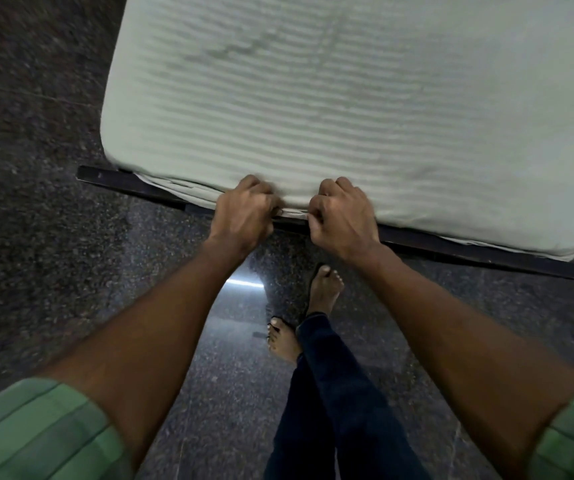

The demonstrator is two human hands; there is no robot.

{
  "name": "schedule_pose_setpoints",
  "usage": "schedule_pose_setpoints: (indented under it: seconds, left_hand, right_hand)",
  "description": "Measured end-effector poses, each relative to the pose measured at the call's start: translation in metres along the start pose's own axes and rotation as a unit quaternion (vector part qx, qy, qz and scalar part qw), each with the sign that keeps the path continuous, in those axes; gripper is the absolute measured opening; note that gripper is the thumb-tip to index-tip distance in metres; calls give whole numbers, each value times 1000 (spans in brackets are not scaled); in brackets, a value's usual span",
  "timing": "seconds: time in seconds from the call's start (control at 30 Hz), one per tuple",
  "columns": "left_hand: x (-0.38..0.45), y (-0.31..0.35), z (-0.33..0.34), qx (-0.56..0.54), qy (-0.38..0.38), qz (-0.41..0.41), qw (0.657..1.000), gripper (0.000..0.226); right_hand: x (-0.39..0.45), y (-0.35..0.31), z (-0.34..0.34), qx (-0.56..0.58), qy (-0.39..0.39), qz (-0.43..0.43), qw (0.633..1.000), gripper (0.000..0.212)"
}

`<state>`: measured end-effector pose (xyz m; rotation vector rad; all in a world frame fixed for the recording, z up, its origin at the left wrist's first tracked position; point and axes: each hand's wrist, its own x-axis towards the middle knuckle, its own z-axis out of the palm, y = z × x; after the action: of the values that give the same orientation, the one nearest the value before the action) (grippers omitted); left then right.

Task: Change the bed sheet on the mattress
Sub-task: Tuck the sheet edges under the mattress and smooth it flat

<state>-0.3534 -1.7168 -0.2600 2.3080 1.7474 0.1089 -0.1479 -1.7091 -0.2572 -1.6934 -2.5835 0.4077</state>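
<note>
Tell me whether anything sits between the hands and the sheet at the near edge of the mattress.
Nothing visible does. The left hand and right hand already grip the pale green striped sheet at the near edge of the mattress, just above the dark bed frame.

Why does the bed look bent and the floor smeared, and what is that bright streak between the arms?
Head view: the wide-angle lens bows the bed frame and striped sheet; motion blur smears the floor at left; the streak is lamp glare on polished stone.
</note>
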Motion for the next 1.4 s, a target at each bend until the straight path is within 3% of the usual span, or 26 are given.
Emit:
schedule_pose_setpoints:
  seconds: [0.1, 0.2, 0.3, 0.5, 0.57, 0.67, 0.73, 0.87, 1.03, 1.2, 1.33, 1.4]
  left_hand:
    - [14, 5, -17, 24, -51, -26, 998, 17]
    - [38, 9, -29, 5, -102, -79, 992, 21]
    - [56, 11, -30, -41, -126, -106, 985, 30]
    - [80, 13, -12, 69, -120, -72, 988, 16]
    - [73, 4, -11, 10, -119, -48, 992, 21]
    - [51, -24, -19, -137, -115, 13, 984, 34]
    - [37, -41, -21, -170, -92, 57, 979, 31]
    - [10, -89, -29, -95, -26, 73, 992, 35]
    - [1, -130, -41, -51, -7, 65, 997, 27]
    - [7, -132, -45, -63, -41, 66, 995, 13]
    - [-12, -134, -29, -36, -87, 131, 987, 9]
    - [-16, -135, -27, -37, -76, 109, 990, 9]
  right_hand:
    - [15, -3, -10, 69, -16, 75, 995, 12]
    - [36, -5, -19, 128, -64, 167, 975, 39]
    - [50, -8, -22, 90, -99, 177, 975, 53]
    - [70, -24, -7, -29, -125, 192, 973, 62]
    - [70, -21, -12, 7, -156, 199, 968, 62]
    - [66, -13, -20, 196, -165, 239, 937, 53]
    - [57, -20, -19, 248, -104, 206, 941, 42]
    - [38, -74, -1, 174, 2, 147, 974, 50]
    - [59, -115, 24, 57, 72, 130, 987, 20]
    - [58, -110, 26, 39, 53, 84, 994, 12]
    - [50, -106, 27, 13, 25, 30, 999, 4]
    - [55, -107, 25, 2, 11, 39, 999, 5]
